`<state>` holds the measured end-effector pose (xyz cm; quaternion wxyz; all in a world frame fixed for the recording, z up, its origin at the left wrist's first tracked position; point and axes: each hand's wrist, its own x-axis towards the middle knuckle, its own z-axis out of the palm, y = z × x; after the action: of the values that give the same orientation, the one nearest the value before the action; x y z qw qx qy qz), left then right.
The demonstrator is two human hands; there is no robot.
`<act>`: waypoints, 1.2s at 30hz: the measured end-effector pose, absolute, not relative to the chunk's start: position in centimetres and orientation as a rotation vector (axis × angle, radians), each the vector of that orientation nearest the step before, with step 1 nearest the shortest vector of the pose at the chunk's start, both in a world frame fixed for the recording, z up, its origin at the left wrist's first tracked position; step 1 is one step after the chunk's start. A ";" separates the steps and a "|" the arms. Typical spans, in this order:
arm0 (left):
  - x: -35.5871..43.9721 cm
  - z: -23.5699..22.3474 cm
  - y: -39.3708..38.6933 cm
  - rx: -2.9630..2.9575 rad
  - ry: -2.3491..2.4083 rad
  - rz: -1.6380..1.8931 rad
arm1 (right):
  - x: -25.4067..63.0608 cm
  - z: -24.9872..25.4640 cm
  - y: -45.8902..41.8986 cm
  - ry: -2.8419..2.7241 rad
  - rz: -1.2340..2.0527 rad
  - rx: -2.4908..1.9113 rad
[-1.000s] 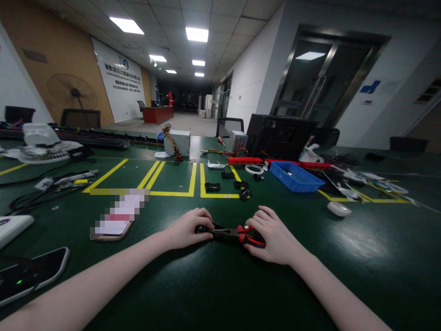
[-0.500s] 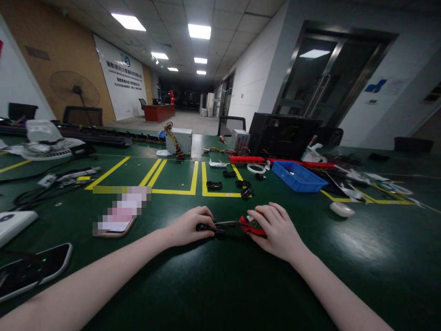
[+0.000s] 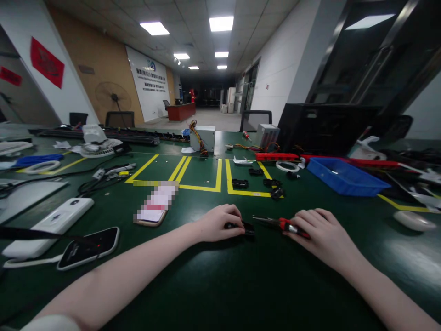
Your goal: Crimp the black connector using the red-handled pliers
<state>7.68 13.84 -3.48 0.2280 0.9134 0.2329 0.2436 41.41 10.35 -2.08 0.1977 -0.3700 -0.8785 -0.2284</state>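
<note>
My left hand (image 3: 217,224) pinches a small black plastic part (image 3: 249,229) low over the green tabletop; its fingers hide some of the part. In my right hand (image 3: 319,230) are needle-nose pliers (image 3: 270,221) with red handles. The pliers point left, their slim jaws close together and a little apart from the black part. My palm and fingers cover most of the handles. Beyond both hands, several similar black parts (image 3: 240,183) lie in and around a yellow-taped rectangle (image 3: 228,177).
A blue tray (image 3: 354,187) stands to the right, with a white computer mouse (image 3: 413,220) nearer me. On the left lie a phone (image 3: 155,212), a white power bank (image 3: 51,225) and a black device (image 3: 90,248) with cables. A metal power-supply box (image 3: 208,139) stands farther back.
The pliers have moved right, off the black part, and their jaws have come off it. My left hand still holds the part. The whole view has turned left.
</note>
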 end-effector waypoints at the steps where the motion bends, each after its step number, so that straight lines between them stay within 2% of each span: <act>1: 7.7 -3.4 13.9 2.522 0.647 0.663 | 41.5 -2.3 10.6 -2.459 -0.566 -1.050; 14: 7.8 -3.6 13.6 2.713 0.684 0.715 | 42.9 -4.7 11.9 -2.450 -0.146 -1.385; 20: 8.0 -3.4 13.4 2.760 0.661 0.694 | 41.6 -3.5 11.0 -2.456 -0.379 -1.265; 27: 7.8 -3.5 13.3 2.668 0.602 0.732 | 40.5 -2.2 9.4 -2.433 -0.603 -0.915; 36: 7.7 -3.3 13.4 2.617 0.570 0.699 | 39.0 -1.9 8.8 -2.414 -0.607 -0.822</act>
<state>7.66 13.42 -3.30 0.1855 0.9290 0.2024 0.2482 38.99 8.77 -1.89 0.2572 -0.3030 -0.8899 -0.2237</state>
